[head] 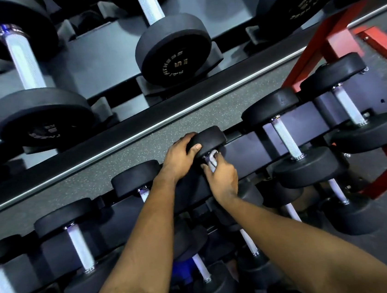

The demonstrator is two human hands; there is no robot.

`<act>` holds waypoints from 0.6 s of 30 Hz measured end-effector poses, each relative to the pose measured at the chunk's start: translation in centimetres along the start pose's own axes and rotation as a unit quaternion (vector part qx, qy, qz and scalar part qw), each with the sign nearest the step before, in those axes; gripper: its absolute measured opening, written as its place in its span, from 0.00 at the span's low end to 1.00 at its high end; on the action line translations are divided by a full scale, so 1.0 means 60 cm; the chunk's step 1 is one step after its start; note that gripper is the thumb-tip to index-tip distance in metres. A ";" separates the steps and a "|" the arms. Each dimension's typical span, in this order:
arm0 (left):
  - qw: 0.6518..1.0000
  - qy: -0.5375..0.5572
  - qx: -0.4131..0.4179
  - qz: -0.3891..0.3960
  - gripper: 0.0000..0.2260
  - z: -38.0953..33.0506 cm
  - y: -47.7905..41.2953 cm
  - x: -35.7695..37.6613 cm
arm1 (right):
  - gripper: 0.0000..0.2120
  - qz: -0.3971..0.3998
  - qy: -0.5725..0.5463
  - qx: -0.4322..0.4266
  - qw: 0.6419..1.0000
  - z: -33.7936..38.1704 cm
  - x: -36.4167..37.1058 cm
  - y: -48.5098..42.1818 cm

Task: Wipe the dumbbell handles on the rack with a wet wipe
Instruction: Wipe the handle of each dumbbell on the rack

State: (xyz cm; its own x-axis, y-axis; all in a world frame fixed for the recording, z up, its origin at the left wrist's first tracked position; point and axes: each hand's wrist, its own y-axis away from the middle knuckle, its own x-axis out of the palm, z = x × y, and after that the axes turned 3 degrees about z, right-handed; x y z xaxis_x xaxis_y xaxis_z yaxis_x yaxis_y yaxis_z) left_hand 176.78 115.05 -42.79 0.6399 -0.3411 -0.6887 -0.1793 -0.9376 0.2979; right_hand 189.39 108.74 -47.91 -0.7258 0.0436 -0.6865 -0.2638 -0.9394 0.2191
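Thing being wiped: black round-headed rubber dumbbell (211, 138), on the middle row of the dark steel rack (243, 148), straight ahead of both hands.
Left hand (181, 158): fingers curled over the dumbbell's far head, apparently to steady it.
Right hand (224, 179): closed round the white wet wipe (212, 160), which is wrapped about the handle just below the far head. The handle itself is covered by the wipe and fingers.
Long axis: judging by the neighbouring knurled silver handle (285, 137) to the right, it runs from the far head back toward the person, leaning slightly right. The near head is hidden under the right wrist.
Nearer hand: the right, on the handle.
Coming move: probably a slide or twist of the wipe along that axis, toward the near head.
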 end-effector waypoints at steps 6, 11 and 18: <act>1.000 -0.004 0.002 -0.002 0.20 -0.001 0.001 -0.002 | 0.04 -0.036 -0.085 0.027 0.995 0.014 -0.013 -0.017; 1.000 -0.002 0.006 -0.004 0.20 0.002 -0.001 -0.001 | 0.14 -0.050 0.152 -0.140 0.977 0.000 0.023 0.020; 1.000 0.003 -0.002 0.004 0.20 0.010 -0.006 0.002 | 0.39 0.107 0.224 -0.094 0.964 0.006 0.029 0.046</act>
State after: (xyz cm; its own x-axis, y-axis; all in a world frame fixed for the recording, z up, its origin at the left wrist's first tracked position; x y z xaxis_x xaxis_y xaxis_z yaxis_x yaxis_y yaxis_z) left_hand 176.47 115.29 -43.36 0.6434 -0.3485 -0.6816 -0.1812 -0.9344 0.3067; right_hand 187.18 106.35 -48.23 -0.3922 -0.2702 -0.8793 0.0120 -0.9573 0.2888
